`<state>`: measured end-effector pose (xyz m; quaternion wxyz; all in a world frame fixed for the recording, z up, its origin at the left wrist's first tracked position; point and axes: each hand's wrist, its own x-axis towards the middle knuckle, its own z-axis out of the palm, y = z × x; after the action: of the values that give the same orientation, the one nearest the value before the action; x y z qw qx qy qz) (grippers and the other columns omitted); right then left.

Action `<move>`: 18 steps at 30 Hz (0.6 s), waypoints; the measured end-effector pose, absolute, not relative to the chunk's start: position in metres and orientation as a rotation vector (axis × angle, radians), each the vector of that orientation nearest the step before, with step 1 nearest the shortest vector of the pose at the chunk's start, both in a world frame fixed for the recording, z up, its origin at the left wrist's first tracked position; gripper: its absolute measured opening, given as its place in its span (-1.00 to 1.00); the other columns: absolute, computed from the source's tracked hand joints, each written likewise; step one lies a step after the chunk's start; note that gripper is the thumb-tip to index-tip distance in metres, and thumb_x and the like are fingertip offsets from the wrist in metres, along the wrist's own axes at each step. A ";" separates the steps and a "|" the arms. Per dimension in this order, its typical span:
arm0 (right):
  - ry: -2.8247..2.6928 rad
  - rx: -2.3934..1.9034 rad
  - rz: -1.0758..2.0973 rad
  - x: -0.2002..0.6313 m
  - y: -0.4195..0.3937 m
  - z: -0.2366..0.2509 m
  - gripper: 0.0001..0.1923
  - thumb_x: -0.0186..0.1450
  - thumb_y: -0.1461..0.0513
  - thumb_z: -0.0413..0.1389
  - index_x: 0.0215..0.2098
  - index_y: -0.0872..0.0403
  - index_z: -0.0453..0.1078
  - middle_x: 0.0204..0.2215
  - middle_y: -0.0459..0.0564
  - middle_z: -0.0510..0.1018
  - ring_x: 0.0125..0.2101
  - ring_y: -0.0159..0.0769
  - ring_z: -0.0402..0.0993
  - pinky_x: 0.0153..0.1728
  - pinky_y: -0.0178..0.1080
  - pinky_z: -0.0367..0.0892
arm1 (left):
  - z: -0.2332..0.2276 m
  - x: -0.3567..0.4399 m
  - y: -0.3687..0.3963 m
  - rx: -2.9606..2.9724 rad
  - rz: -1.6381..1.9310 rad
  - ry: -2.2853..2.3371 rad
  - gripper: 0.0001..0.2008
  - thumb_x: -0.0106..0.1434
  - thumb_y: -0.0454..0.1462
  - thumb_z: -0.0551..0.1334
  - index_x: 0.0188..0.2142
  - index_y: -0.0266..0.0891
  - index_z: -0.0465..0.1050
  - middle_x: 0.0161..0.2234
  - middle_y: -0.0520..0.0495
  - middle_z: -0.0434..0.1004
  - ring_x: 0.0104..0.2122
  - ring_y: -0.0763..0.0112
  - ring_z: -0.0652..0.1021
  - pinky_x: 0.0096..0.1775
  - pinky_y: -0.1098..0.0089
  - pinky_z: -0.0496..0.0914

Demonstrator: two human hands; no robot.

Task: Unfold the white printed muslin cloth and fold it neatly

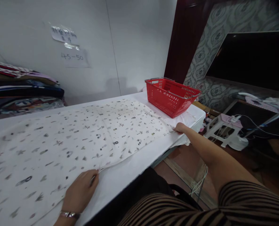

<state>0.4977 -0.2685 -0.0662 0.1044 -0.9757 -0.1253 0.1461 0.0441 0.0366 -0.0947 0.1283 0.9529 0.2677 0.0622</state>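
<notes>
On the white table [120, 175], near the red basket [171, 95], the printed cloth [83, 138] lay flat, left hand [81, 191] pinching its near edge, right hand [180, 128] gripping its far corner.

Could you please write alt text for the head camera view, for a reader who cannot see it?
A person's left hand and right hand pinch the near edge of a white patterned cloth spread flat on a white table. A red plastic basket stands at the table's far right end, and folded fabrics are stacked at left.
</notes>
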 end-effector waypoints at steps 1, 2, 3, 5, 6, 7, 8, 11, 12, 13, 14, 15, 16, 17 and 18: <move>-0.346 -2.901 0.461 0.498 -0.267 -0.067 -0.74 0.14 0.14 0.18 -0.50 0.22 0.44 -0.71 0.06 0.44 -0.60 -0.20 0.46 -0.56 -0.27 0.32 | -0.095 0.044 0.037 2.774 0.187 0.775 -0.70 0.23 -0.14 -0.05 -0.28 -0.17 0.41 -0.22 -0.05 0.52 -0.19 0.29 0.48 -0.21 0.34 0.35; -0.327 -2.922 0.488 0.498 -0.266 -0.068 -0.75 0.14 0.15 0.18 -0.47 0.23 0.44 -0.70 0.08 0.45 -0.60 -0.18 0.47 -0.56 -0.26 0.32 | -0.095 0.044 0.037 2.777 0.195 0.772 -0.70 0.23 -0.14 -0.05 -0.28 -0.17 0.41 -0.22 -0.05 0.52 -0.19 0.29 0.48 -0.20 0.34 0.35; -0.314 -2.939 0.506 0.498 -0.264 -0.069 -0.75 0.14 0.16 0.17 -0.45 0.24 0.45 -0.69 0.09 0.46 -0.59 -0.16 0.47 -0.56 -0.26 0.33 | -0.096 0.044 0.037 2.778 0.202 0.773 -0.70 0.23 -0.15 -0.05 -0.29 -0.16 0.41 -0.22 -0.05 0.52 -0.19 0.29 0.48 -0.20 0.34 0.35; -0.313 -2.952 0.511 0.498 -0.262 -0.068 -0.76 0.13 0.17 0.18 -0.42 0.26 0.45 -0.67 0.11 0.47 -0.58 -0.15 0.48 -0.56 -0.26 0.32 | -0.096 0.044 0.037 2.773 0.203 0.783 -0.71 0.23 -0.16 -0.05 -0.29 -0.16 0.41 -0.22 -0.04 0.52 -0.19 0.30 0.48 -0.22 0.34 0.36; -0.321 -2.952 0.502 0.498 -0.262 -0.066 -0.76 0.12 0.18 0.17 -0.41 0.26 0.45 -0.66 0.11 0.47 -0.58 -0.15 0.48 -0.57 -0.27 0.31 | -0.097 0.043 0.038 2.770 0.197 0.781 -0.71 0.23 -0.15 -0.04 -0.29 -0.16 0.41 -0.23 -0.04 0.52 -0.19 0.30 0.48 -0.23 0.35 0.36; -0.333 -2.948 0.486 0.500 -0.263 -0.063 -0.77 0.12 0.20 0.17 -0.40 0.26 0.45 -0.65 0.11 0.48 -0.57 -0.17 0.48 -0.57 -0.29 0.31 | -0.097 0.043 0.038 2.769 0.198 0.778 -0.72 0.23 -0.15 -0.04 -0.29 -0.16 0.41 -0.23 -0.04 0.52 -0.19 0.30 0.48 -0.23 0.35 0.36; -0.346 -2.940 0.458 0.501 -0.265 -0.060 -0.79 0.12 0.22 0.16 -0.37 0.26 0.45 -0.63 0.11 0.50 -0.56 -0.20 0.48 -0.56 -0.32 0.30 | -0.097 0.043 0.038 2.774 0.206 0.771 -0.72 0.23 -0.15 -0.04 -0.29 -0.16 0.41 -0.23 -0.04 0.52 -0.20 0.30 0.49 -0.23 0.34 0.37; -0.361 -2.917 0.329 0.509 -0.274 -0.048 -0.76 0.16 0.28 0.09 -0.22 0.23 0.41 -0.51 0.09 0.55 -0.50 -0.29 0.49 -0.54 -0.39 0.28 | -0.097 0.042 0.038 2.823 0.275 0.691 -0.72 0.23 -0.16 -0.04 -0.30 -0.16 0.41 -0.24 -0.04 0.52 -0.21 0.29 0.49 -0.20 0.33 0.37; -0.354 -2.912 0.294 0.511 -0.277 -0.046 -0.74 0.17 0.30 0.07 -0.18 0.22 0.40 -0.47 0.08 0.56 -0.49 -0.32 0.49 -0.54 -0.41 0.27 | -0.097 0.043 0.038 2.844 0.298 0.658 -0.72 0.23 -0.17 -0.05 -0.31 -0.16 0.41 -0.25 -0.04 0.52 -0.22 0.29 0.50 -0.20 0.32 0.37; -0.346 -2.909 0.275 0.513 -0.279 -0.044 -0.74 0.17 0.32 0.06 -0.16 0.21 0.38 -0.45 0.07 0.56 -0.49 -0.34 0.49 -0.54 -0.42 0.27 | -0.097 0.043 0.037 2.864 0.313 0.627 -0.72 0.23 -0.17 -0.05 -0.33 -0.16 0.41 -0.27 -0.05 0.53 -0.23 0.29 0.50 -0.20 0.32 0.37; -0.340 -2.910 0.268 0.514 -0.281 -0.045 -0.74 0.16 0.33 0.05 -0.16 0.20 0.38 -0.45 0.06 0.56 -0.51 -0.35 0.48 -0.54 -0.42 0.26 | -0.097 0.043 0.037 2.882 0.316 0.598 -0.72 0.23 -0.18 -0.05 -0.34 -0.16 0.42 -0.28 -0.05 0.53 -0.24 0.29 0.50 -0.20 0.31 0.37; -0.337 -2.914 0.270 0.516 -0.282 -0.046 -0.74 0.15 0.35 0.06 -0.17 0.20 0.39 -0.46 0.06 0.56 -0.52 -0.36 0.48 -0.54 -0.42 0.26 | -0.097 0.044 0.036 2.896 0.316 0.574 -0.72 0.23 -0.18 -0.04 -0.34 -0.17 0.42 -0.29 -0.06 0.53 -0.25 0.28 0.51 -0.19 0.30 0.38; -0.340 -2.918 0.272 0.516 -0.283 -0.049 -0.75 0.14 0.35 0.06 -0.19 0.20 0.39 -0.47 0.05 0.56 -0.53 -0.36 0.47 -0.54 -0.42 0.26 | -0.098 0.044 0.036 2.906 0.315 0.552 -0.72 0.22 -0.19 -0.04 -0.34 -0.17 0.43 -0.29 -0.07 0.53 -0.25 0.27 0.51 -0.18 0.29 0.38; -0.347 -2.926 0.268 0.517 -0.283 -0.052 -0.75 0.14 0.36 0.06 -0.19 0.19 0.39 -0.47 0.05 0.56 -0.53 -0.36 0.47 -0.52 -0.41 0.26 | -0.098 0.044 0.036 2.912 0.313 0.523 -0.72 0.22 -0.19 -0.03 -0.33 -0.17 0.44 -0.28 -0.08 0.54 -0.24 0.27 0.51 -0.16 0.28 0.38; -0.359 -2.936 0.257 0.517 -0.283 -0.055 -0.76 0.14 0.36 0.06 -0.20 0.19 0.40 -0.45 0.05 0.56 -0.50 -0.35 0.48 -0.50 -0.41 0.27 | -0.099 0.043 0.036 2.914 0.311 0.491 -0.72 0.22 -0.18 -0.02 -0.32 -0.17 0.45 -0.26 -0.08 0.55 -0.22 0.26 0.51 -0.13 0.27 0.38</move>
<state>0.5171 -0.2835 -0.0555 0.0860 -0.9852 -0.1205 0.0861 0.0434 0.0358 -0.0989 0.0849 0.9771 0.1647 0.1043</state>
